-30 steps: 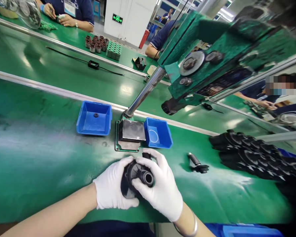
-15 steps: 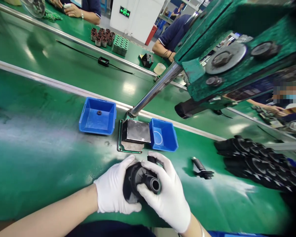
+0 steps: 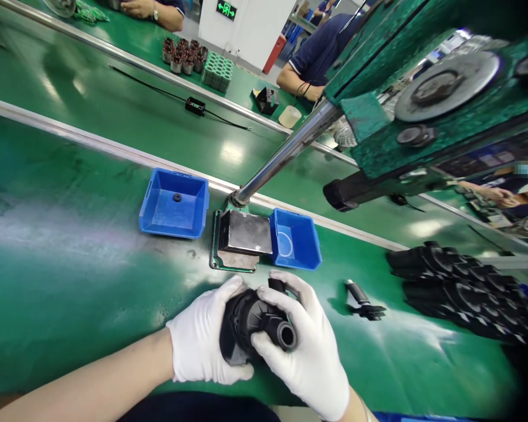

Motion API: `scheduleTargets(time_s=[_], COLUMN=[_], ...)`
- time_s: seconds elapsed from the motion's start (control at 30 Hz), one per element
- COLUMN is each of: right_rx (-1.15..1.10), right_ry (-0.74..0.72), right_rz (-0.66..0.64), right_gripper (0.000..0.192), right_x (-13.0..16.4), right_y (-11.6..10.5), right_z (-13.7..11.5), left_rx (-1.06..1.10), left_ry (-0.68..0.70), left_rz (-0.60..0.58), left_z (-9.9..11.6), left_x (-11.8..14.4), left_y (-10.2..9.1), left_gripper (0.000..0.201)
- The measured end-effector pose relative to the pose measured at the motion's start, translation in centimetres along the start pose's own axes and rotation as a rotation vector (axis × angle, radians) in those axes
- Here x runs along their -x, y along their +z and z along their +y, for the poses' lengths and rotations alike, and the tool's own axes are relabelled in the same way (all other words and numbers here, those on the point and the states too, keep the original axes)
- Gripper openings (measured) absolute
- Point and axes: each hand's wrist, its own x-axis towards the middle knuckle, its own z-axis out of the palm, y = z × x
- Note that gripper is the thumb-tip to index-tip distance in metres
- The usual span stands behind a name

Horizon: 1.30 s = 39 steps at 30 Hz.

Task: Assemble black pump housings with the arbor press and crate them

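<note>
Both of my hands wear white gloves and grip one black plastic housing (image 3: 250, 322) just above the near edge of the green table. My left hand (image 3: 202, 340) wraps its round ribbed body from the left. My right hand (image 3: 308, 351) closes over its short tube end, whose open mouth points right and toward me. Just beyond the housing stands a metal press plate (image 3: 242, 237) on a green base.
Two blue bins flank the plate: the left bin (image 3: 152, 205) holds a small black ring, the right bin (image 3: 310, 249) a white ring. A small black shaft part (image 3: 361, 299) lies to the right, with a stack of black housings (image 3: 457, 287) beyond. A green press head (image 3: 422, 94) overhangs. Other people work across the conveyor.
The housing has tilted in my hands, its tube end swinging right and down. My right hand shifted slightly right with it. The view has drifted a little.
</note>
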Motion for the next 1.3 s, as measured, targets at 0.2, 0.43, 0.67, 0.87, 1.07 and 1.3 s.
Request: scheduleTargets(time_s=[0.2,0.43,0.67,0.87,1.07,1.3], right_rx=[-0.009,-0.009,-0.029,-0.02,-0.054,-0.112], right_ry=[-0.002,-0.012,-0.03,-0.031,-0.012,0.029], right_rz=[-0.011,-0.036,-0.028,-0.037,-0.016,0.011], right_gripper=[0.042,0.045,0.046,0.05,0.047,0.071], right_x=[0.0,0.0,0.1,-0.2,-0.1,-0.2], right_y=[0.3,0.4,0.7,0.7,1.0,1.6], right_z=[0.0,0.0,0.4,0.0,-0.1,-0.3], left_rx=[-0.03,-0.019,-0.022,0.0,-0.064,-0.18], left_ry=[0.046,0.037,0.025,0.018,0.161,0.287], left_rz=[0.032,0.03,0.021,0.018,0.077,0.056], left_z=[-0.3,0.1,0.0,0.1,-0.3,0.8], left_x=[0.2,0.1,0.0,0.0,0.2,-0.2], left_y=[0.3,0.1,0.1,0.2,0.2,0.1], left_gripper=[0.112,0.109,0.104,0.102,0.105,0.09])
